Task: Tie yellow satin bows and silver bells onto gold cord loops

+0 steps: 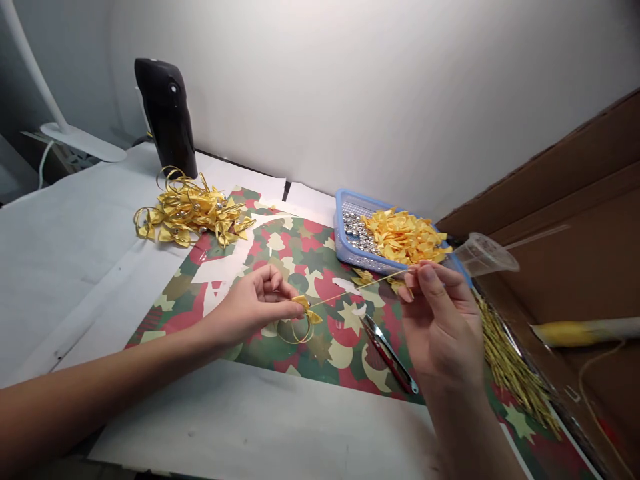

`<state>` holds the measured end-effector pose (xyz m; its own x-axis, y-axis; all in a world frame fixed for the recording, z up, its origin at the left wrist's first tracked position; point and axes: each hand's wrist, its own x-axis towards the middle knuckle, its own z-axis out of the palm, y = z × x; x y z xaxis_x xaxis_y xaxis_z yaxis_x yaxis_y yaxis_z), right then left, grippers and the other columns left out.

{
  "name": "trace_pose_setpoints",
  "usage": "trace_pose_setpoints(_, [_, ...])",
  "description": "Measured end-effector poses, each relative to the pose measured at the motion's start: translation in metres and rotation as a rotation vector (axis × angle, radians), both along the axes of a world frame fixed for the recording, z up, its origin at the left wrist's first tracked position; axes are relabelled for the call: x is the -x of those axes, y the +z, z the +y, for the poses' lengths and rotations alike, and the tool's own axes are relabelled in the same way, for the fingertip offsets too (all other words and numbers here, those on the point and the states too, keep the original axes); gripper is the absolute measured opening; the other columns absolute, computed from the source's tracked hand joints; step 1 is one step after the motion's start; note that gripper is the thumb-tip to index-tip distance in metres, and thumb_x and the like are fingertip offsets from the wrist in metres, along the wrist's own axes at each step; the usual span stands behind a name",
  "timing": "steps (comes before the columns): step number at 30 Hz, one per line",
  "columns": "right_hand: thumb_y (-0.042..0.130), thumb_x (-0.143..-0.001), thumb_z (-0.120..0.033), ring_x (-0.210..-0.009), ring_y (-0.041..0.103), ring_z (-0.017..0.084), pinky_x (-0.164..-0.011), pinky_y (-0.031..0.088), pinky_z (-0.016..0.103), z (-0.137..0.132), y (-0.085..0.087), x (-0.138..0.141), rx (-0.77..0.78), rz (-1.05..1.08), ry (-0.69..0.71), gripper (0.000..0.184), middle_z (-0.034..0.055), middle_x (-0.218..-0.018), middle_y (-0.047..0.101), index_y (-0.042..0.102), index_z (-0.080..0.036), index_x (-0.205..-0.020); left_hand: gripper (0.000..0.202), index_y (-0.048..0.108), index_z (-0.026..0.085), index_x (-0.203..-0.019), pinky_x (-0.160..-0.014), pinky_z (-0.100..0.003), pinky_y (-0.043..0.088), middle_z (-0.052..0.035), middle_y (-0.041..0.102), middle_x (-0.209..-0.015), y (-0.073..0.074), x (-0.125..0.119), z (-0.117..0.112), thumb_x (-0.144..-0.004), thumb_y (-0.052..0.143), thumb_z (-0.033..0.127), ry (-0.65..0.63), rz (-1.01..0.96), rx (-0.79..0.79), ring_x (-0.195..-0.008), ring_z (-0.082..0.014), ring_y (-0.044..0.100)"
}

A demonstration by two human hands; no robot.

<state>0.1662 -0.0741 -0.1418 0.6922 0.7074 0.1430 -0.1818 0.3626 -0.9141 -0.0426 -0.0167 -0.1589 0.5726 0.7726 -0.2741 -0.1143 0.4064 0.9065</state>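
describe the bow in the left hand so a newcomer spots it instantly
Find the red-and-green patterned sheet. Over its middle, the left hand pinches a small yellow bow. Only this bow has a straight thread running to the right hand.

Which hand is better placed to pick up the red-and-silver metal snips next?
Probably the right hand: the snips lie nearer it than the left hand, which pinches a yellow ribbon bow. The right, though, holds a thin yellow thread.
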Motion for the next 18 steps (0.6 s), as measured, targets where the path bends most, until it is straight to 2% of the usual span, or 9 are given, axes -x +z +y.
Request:
trace_pose_setpoints(9, [0.091, -0.043, -0.028, -0.054, 0.051, 0.003, -0.045, 0.041, 0.013, 0.0, 0.008, -0.006, -0.066, 0.02, -0.054, 0.029, -0.0067, -0.062, 0.065, 0.071, -0.021, -0.063, 0.043, 0.032, 0.02, -0.065, -0.06, -0.023, 0.045, 0.0038, 0.064, -0.072, -0.001, 0.0, 0.0, -0.062, 0.073, 0.011, 0.005, -0.011, 0.007, -0.063, -0.0092, 0.061])
trace_pose_setpoints(18, [0.084, -0.056, -0.022, -0.057, 0.05, 0.005, -0.042, 0.037, 0.015, -0.002, 0.012, -0.02, -0.099, -0.025, -0.119, 0.017, -0.006, -0.07, 0.062, 0.068, -0.022, -0.063, 0.043, 0.03, 0.02, -0.065, -0.062, -0.025, 0.045, 0.0049, 0.063, -0.07, 0.003, -0.001, 0.001, -0.063, 0.072, 0.01, 0.033, 0.002, -0.01, -0.063, -0.0109, 0.063])
